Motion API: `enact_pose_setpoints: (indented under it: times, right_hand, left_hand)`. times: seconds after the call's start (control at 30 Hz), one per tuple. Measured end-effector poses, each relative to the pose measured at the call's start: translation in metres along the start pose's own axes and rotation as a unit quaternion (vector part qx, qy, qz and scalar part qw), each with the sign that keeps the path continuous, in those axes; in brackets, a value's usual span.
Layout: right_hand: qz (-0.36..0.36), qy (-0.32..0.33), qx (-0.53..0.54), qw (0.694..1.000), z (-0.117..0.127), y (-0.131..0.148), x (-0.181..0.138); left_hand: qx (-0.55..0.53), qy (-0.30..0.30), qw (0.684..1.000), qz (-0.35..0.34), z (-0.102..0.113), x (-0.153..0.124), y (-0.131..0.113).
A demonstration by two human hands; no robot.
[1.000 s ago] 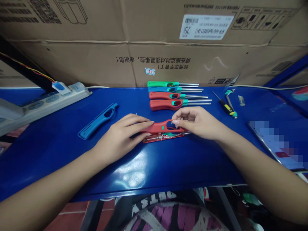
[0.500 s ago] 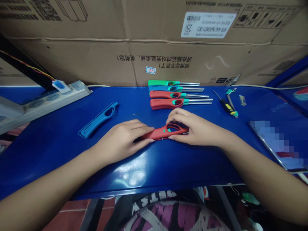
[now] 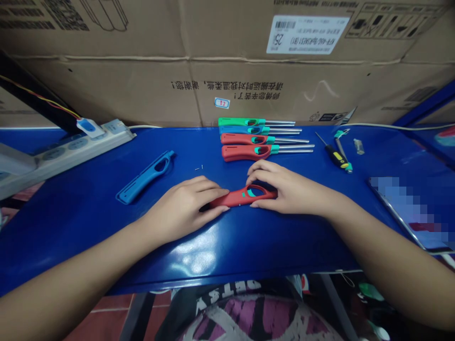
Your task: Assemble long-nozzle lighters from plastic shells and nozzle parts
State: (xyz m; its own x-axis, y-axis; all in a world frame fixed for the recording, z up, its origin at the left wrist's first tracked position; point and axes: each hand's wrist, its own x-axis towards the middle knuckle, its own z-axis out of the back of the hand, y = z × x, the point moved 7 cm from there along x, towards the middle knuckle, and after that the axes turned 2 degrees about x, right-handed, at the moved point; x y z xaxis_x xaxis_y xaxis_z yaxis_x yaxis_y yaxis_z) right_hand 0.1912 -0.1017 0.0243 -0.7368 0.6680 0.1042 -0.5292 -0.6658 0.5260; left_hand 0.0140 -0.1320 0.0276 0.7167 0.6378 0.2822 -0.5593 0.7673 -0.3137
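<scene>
Between my two hands a red lighter body (image 3: 234, 197) lies on the blue tabletop, with a green trigger showing inside its oval opening. My left hand (image 3: 188, 206) is closed around its left end, thumb along the near edge. At the opening end, my right hand (image 3: 279, 189) grips it with the thumb on the near side and fingers on the far side. My right hand hides the tip. Beyond my hands, finished-looking gas lighters with metal tubes lie in a stack of rows: a green one (image 3: 236, 121), a blue one (image 3: 234, 129) and two red ones (image 3: 238, 152).
A blue lighter shell (image 3: 142, 181) lies at left, near two tiny screws (image 3: 199, 167). A power strip (image 3: 71, 149) crosses the left edge. At right are a screwdriver (image 3: 337, 157), a green-ended part (image 3: 343, 147), a clear small piece (image 3: 359, 147) and a phone (image 3: 408, 213). A cardboard box (image 3: 142, 94) stands behind.
The red halves look pressed closer together, and the metal glimpsed by my right hand no longer shows. Both hands have barely shifted.
</scene>
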Motion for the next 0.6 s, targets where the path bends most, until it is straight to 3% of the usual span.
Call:
enact_pose_setpoints:
  times: [0.2,0.33,0.47,0.6]
  right_hand:
    - [-0.021,0.005,-0.006,1.000,-0.002,-0.003,0.000]
    - [-0.037,0.015,-0.025,0.999,-0.004,-0.004,0.000]
    - [-0.015,0.015,-0.112,0.993,-0.006,0.000,0.000]
    - [0.020,0.005,-0.143,0.990,-0.007,0.003,0.001]
  left_hand:
    - [-0.010,-0.005,1.000,0.002,-0.002,0.001,0.001]
    - [0.053,-0.008,0.999,-0.012,-0.003,0.000,-0.006]
    - [0.120,-0.010,0.992,-0.033,-0.003,-0.002,-0.009]
    - [0.086,-0.025,0.996,-0.022,-0.002,-0.002,-0.001]
